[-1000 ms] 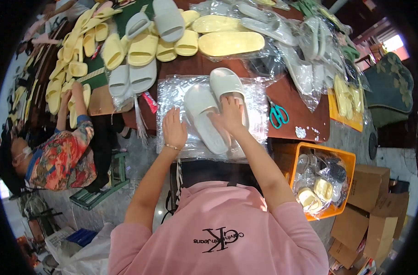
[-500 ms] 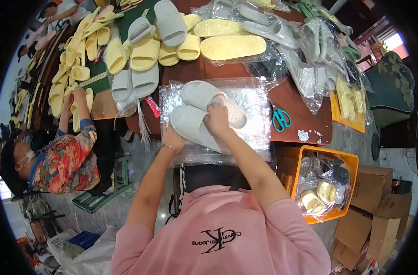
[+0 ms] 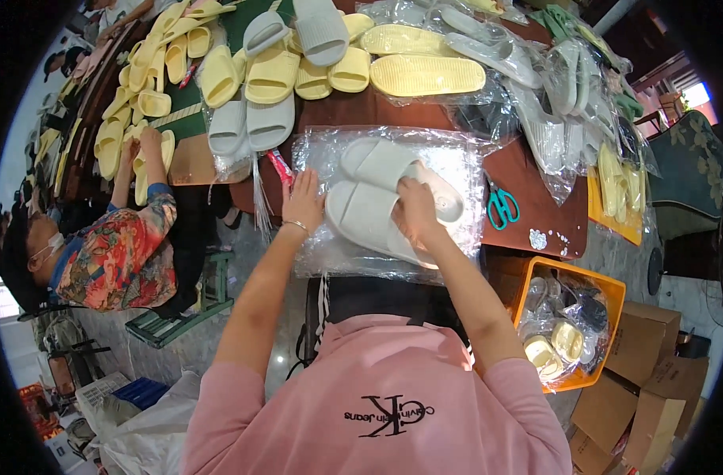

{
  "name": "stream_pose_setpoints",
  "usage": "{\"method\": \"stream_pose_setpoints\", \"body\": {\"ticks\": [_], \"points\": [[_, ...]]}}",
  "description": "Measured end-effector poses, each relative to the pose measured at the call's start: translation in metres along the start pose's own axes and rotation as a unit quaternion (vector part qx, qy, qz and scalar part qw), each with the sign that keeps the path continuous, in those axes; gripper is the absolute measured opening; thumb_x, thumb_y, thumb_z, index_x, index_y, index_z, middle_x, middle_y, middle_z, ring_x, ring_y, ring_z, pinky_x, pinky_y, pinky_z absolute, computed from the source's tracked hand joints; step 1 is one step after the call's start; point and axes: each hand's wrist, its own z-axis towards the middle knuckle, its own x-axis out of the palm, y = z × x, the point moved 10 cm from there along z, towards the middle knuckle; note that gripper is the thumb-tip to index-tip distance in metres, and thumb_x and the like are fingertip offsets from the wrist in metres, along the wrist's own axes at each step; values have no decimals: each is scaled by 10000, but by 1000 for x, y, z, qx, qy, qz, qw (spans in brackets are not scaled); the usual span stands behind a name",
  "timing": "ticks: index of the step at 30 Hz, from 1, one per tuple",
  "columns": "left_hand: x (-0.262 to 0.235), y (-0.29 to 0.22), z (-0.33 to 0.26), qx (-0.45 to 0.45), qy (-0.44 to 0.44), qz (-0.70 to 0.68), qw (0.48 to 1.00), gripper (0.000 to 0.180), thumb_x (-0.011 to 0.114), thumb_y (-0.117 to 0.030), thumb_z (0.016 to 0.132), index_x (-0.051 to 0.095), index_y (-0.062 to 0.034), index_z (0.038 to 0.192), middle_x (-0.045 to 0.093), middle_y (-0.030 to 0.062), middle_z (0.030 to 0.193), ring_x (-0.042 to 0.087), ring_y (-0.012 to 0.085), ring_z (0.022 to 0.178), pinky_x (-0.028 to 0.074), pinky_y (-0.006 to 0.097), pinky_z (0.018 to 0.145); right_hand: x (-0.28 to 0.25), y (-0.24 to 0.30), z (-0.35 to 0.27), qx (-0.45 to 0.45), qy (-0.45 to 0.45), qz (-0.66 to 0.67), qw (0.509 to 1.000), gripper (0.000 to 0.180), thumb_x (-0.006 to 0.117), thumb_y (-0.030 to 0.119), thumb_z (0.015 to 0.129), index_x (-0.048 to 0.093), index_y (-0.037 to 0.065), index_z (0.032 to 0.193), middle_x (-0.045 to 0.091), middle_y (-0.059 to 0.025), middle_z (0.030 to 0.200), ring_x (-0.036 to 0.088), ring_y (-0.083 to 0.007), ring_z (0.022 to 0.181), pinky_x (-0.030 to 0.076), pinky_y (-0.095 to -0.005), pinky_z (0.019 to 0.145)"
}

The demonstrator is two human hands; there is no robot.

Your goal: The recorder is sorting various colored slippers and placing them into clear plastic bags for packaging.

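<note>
A pair of pale grey slide slippers lies side by side on clear plastic bags in front of me. My right hand is closed over the slippers, its fingers bent at the open edge of the straps. To the left, my left hand lies flat with fingers stretched on the left margin of the plastic, apart from the slippers. I cannot tell whether a layer of film covers the slippers.
Teal-handled scissors lie right of the bags. Yellow slippers and bagged grey slippers crowd the table's far side. An orange crate stands at lower right near cardboard boxes. A co-worker handles yellow slippers at left.
My left hand has let go of the slippers' toe end and moved up and left onto the plastic. My right hand stays on the slippers. The whole view has shifted slightly.
</note>
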Motion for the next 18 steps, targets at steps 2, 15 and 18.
{"method": "stream_pose_setpoints", "body": {"ticks": [2, 15, 18], "points": [[11, 5, -1, 4, 35, 6, 999, 589, 368, -368, 863, 199, -74, 1345, 197, 73, 1405, 184, 191, 1293, 62, 456, 1041, 5, 3, -4, -9, 29, -17, 999, 197, 563, 89, 623, 551, 32, 811, 513, -119, 857, 484, -296, 846, 363, -397, 719], [-77, -82, 9, 83, -111, -252, 958, 567, 453, -322, 847, 290, -16, 1296, 217, 212, 1361, 190, 352, 1266, 114, 500, 1016, -63, -115, -65, 187, -125, 53, 973, 60, 622, 167, 687, 625, 114, 716, 573, -39, 710, 542, -208, 742, 375, -377, 677], [-83, -121, 15, 105, -92, -263, 955, 584, 464, -319, 841, 269, -26, 1307, 215, 226, 1353, 190, 379, 1257, 124, 484, 1021, -58, -100, -60, 141, -118, -10, 983, 74, 627, 190, 684, 631, 126, 720, 574, -29, 758, 524, -218, 814, 352, -376, 740]]}}
